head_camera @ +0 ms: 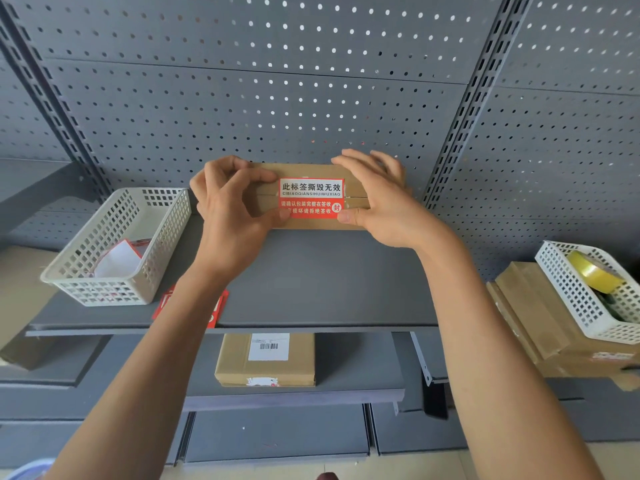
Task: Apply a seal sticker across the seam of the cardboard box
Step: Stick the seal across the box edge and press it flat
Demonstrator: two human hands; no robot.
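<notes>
A brown cardboard box (304, 169) stands on the grey shelf (311, 289) against the pegboard. A red and white seal sticker (311, 198) lies across its horizontal seam. My left hand (228, 202) grips the box's left end, its thumb touching the sticker's lower left corner and a fingertip near the upper left edge. My right hand (377, 199) holds the right end, fingers over the top edge and thumb pressing the sticker's lower right corner.
A white mesh basket (114, 247) with sticker sheets sits at left; red sticker sheets (218, 310) lie under my left forearm. Another basket (588, 292) with yellow tape (592, 271) rests on boxes at right. A labelled box (265, 360) lies on the lower shelf.
</notes>
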